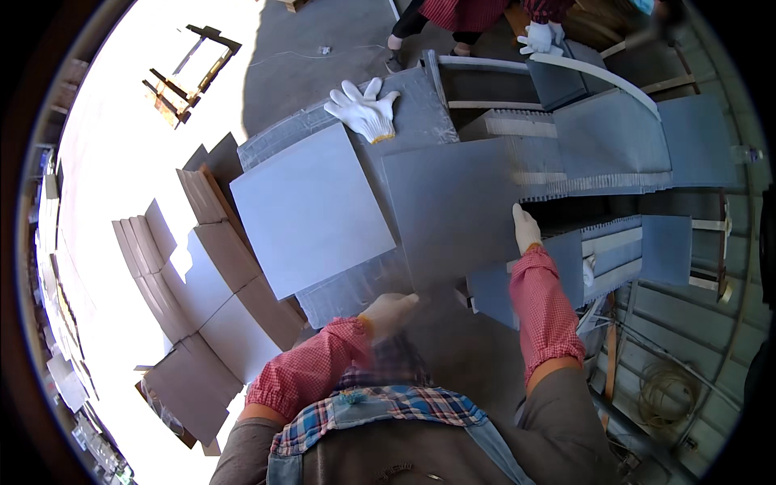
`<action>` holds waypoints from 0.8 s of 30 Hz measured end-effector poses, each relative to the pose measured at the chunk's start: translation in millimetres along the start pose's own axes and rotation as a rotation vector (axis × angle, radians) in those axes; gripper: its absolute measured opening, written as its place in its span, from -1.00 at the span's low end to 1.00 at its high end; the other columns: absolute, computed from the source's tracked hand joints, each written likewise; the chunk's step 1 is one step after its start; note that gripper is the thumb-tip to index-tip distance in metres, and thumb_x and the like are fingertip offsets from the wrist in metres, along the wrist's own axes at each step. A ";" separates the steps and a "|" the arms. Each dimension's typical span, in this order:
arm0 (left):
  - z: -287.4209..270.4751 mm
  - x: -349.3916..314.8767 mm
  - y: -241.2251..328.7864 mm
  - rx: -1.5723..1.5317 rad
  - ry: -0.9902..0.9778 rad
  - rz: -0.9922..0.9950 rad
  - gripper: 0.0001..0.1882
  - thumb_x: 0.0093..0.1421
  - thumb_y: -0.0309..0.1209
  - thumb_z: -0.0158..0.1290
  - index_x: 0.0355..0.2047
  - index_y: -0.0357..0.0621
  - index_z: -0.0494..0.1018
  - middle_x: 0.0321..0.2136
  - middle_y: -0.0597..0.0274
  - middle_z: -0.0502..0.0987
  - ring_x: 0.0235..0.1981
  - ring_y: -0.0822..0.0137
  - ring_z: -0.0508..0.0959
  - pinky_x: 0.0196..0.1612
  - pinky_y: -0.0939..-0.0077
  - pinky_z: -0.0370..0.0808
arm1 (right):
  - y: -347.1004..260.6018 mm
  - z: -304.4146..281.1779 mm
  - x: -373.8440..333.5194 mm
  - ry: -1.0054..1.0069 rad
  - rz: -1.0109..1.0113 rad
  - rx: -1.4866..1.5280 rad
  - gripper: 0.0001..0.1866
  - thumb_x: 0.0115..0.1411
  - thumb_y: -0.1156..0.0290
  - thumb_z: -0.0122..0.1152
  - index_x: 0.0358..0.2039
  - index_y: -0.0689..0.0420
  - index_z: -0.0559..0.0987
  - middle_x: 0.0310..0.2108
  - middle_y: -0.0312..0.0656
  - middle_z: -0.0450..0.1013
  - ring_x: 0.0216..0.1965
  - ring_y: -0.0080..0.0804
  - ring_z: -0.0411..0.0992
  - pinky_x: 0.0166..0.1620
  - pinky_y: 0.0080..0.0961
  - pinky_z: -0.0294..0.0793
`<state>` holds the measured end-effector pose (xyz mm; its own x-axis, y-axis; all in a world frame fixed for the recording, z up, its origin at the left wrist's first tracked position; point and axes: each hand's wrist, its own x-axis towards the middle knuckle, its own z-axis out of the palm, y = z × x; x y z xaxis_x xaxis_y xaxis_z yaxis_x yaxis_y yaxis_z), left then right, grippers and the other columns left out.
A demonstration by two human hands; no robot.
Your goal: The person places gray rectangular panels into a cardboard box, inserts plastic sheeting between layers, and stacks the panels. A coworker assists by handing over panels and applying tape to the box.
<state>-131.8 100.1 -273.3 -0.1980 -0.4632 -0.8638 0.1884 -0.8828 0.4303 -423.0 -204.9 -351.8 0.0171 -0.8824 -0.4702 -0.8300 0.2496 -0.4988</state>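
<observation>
Grey square tile (449, 214) is gripped between both gloved hands: left hand (390, 311) closed on its near edge, right hand (525, 228) on its far side edge.

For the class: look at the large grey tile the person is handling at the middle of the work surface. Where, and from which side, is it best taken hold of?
Grip the grey tile by two opposite edges, probably. It is a wide, thin slab lying flat, so one hand alone would likely tip it. The right hand already meets its right edge; the left hand is at the near lower edge. Come in from the person's own side.
</observation>
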 end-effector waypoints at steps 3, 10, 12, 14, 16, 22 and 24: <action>0.8 12.0 2.7 -0.161 -0.055 -0.091 -0.39 0.42 0.07 0.03 0.21 -0.19 0.46 -0.30 0.25 0.55 -0.42 0.40 0.51 -0.41 0.46 0.48 | -10.6 3.2 -2.9 0.021 0.065 -0.082 -0.15 0.40 -0.32 -0.32 0.07 0.25 0.60 0.08 0.20 0.53 0.17 0.28 0.41 0.21 -0.05 0.36; -6.9 21.4 3.7 -0.038 0.001 0.028 -0.44 0.38 0.05 0.09 0.06 -0.23 0.51 -0.37 0.21 0.54 -0.43 0.34 0.50 -0.39 0.38 0.45 | -29.8 2.4 -10.0 0.134 0.175 -0.079 -0.04 0.40 -0.39 -0.42 -0.02 0.28 0.66 0.02 0.21 0.57 0.13 0.26 0.46 0.20 -0.03 0.39; -4.2 20.8 12.7 -0.074 0.026 -0.122 -0.50 0.39 -0.04 0.08 -0.12 -0.35 0.56 -0.39 0.11 0.57 -0.33 0.19 0.56 -0.22 0.27 0.48 | -33.3 -1.5 -13.3 0.142 0.183 -0.096 0.01 0.39 -0.42 -0.48 -0.02 0.30 0.66 -0.01 0.23 0.58 0.10 0.28 0.48 0.18 -0.01 0.41; -8.0 16.0 17.6 0.070 0.023 -0.036 -0.51 0.37 -0.04 0.10 -0.16 -0.34 0.58 -0.40 0.14 0.58 -0.35 0.24 0.56 -0.24 0.30 0.48 | -42.4 -6.1 -16.5 0.152 0.196 -0.146 0.00 0.40 -0.41 -0.49 -0.02 0.30 0.66 -0.02 0.24 0.58 0.10 0.29 0.48 0.18 0.00 0.41; -8.2 18.9 13.0 0.161 0.022 0.104 -0.52 0.35 -0.05 0.11 -0.17 -0.33 0.59 -0.41 0.18 0.58 -0.37 0.29 0.55 -0.26 0.32 0.47 | -51.6 -11.0 -20.7 0.167 0.181 -0.177 -0.01 0.41 -0.39 -0.45 -0.05 0.33 0.67 -0.06 0.25 0.59 0.07 0.30 0.50 0.15 -0.01 0.42; -5.0 -27.7 37.0 0.116 -0.066 0.124 -0.50 0.43 -0.08 0.00 -0.05 -0.38 0.55 -0.26 0.16 0.59 -0.24 0.29 0.54 -0.13 0.36 0.50 | -34.7 -24.5 -36.0 0.146 0.125 -0.032 -0.09 0.43 -0.33 -0.31 -0.08 0.37 0.67 -0.09 0.20 0.62 0.00 0.24 0.54 0.11 -0.11 0.45; -3.2 -42.6 30.8 0.045 -0.070 0.166 -0.50 0.43 -0.09 0.00 -0.04 -0.38 0.55 -0.28 0.17 0.59 -0.26 0.30 0.54 -0.13 0.36 0.50 | -36.2 -26.2 -49.0 0.169 0.118 0.026 -0.11 0.43 -0.32 -0.27 -0.08 0.37 0.67 -0.10 0.17 0.63 -0.01 0.18 0.56 0.10 -0.15 0.46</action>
<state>-114.4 92.9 -224.2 -0.2340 -0.6060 -0.7603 0.1808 -0.7955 0.5784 -408.4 -181.1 -291.6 -0.1750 -0.9003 -0.3985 -0.8061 0.3635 -0.4670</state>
